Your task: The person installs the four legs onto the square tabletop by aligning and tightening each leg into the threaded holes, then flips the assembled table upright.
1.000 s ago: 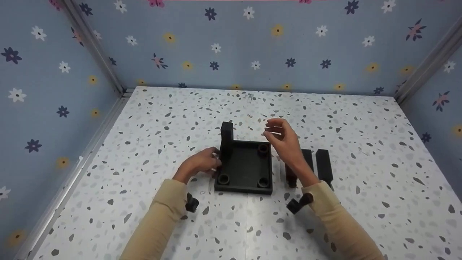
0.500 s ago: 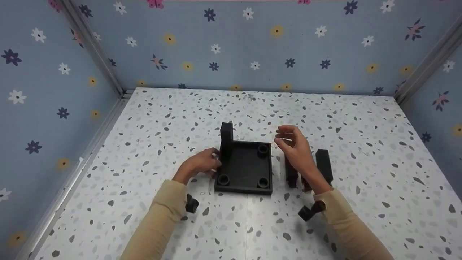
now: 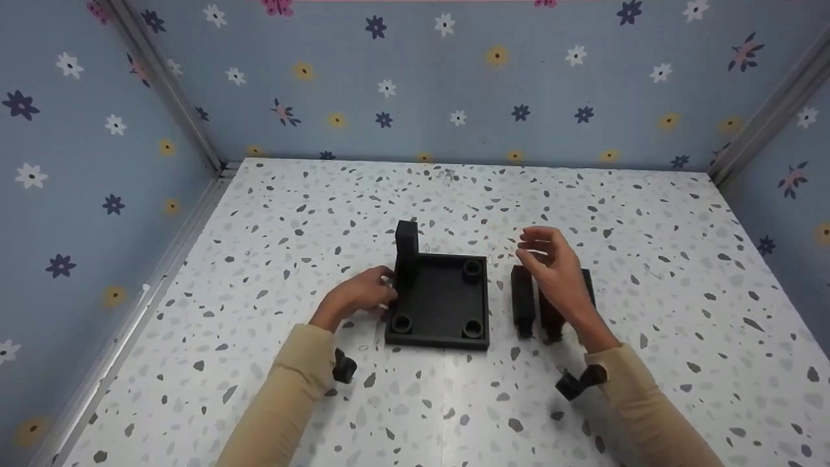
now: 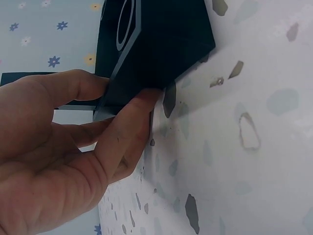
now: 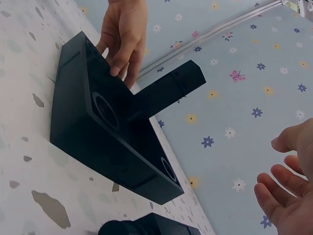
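A black square tray-like base [image 3: 442, 298] with a low rim lies on the speckled tabletop. Round sockets [image 3: 473, 329] show at three of its corners, and a black square post [image 3: 407, 245] stands upright at the far left one. My left hand [image 3: 363, 290] holds the base's left side, the thumb at the rim and the fingers against the outside, as the left wrist view shows. To the right, my right hand [image 3: 554, 269] hovers with loosely bent fingers and nothing in them. Beneath and beside it lie black posts, the left one [image 3: 523, 301] in full sight, the middle one [image 3: 552, 319] and right one [image 3: 589, 285] partly covered.
Flowered blue panels [image 3: 415, 84] enclose the white speckled tabletop [image 3: 324, 214] at the back and both sides, with metal rails [image 3: 168, 84] at the corners. A small black wrist device [image 3: 343, 367] sits at each cuff.
My right hand has moved to the right, away from the base and across the loose posts, uncovering the left one. My left hand and the base stay in place.
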Demonstrator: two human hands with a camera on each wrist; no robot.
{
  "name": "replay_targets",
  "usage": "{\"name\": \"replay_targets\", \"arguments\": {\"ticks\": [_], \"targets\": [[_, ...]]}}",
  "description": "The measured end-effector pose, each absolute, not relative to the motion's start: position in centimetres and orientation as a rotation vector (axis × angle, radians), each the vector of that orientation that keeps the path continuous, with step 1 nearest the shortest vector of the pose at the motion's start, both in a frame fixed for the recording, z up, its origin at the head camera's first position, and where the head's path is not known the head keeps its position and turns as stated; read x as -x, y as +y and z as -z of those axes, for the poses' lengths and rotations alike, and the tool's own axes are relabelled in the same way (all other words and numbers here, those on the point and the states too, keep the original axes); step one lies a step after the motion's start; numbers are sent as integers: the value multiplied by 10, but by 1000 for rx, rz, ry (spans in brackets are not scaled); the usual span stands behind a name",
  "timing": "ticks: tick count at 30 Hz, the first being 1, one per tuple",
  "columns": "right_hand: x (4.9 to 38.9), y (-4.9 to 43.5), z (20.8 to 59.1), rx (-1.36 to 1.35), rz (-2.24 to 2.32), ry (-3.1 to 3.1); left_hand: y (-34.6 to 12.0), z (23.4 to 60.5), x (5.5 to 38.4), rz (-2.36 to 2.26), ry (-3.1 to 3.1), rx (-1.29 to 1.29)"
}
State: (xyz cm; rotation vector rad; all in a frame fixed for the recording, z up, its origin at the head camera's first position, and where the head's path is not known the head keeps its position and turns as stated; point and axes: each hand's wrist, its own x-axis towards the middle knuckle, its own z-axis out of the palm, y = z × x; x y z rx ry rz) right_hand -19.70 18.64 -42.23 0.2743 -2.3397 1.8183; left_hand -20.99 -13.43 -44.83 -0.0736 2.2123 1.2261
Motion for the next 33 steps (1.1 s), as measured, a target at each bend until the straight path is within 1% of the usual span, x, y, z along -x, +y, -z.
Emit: {"name": "replay_targets", "arguments": {"ticks": [7,14,29,33], "targets": [[199,203,431,-254,-1805,-2312,-134,448,209,-1218,2220,68],[180,206,409,-178,-1774,-2369,-135,449,210,-1204,2216,70],[173,228,414,-164,-1701,-2434,-135,448,209,-1236,2204,76],[174,239,422,-121,-1674,-2467,-134,449,210,-1211,2224,69]]}}
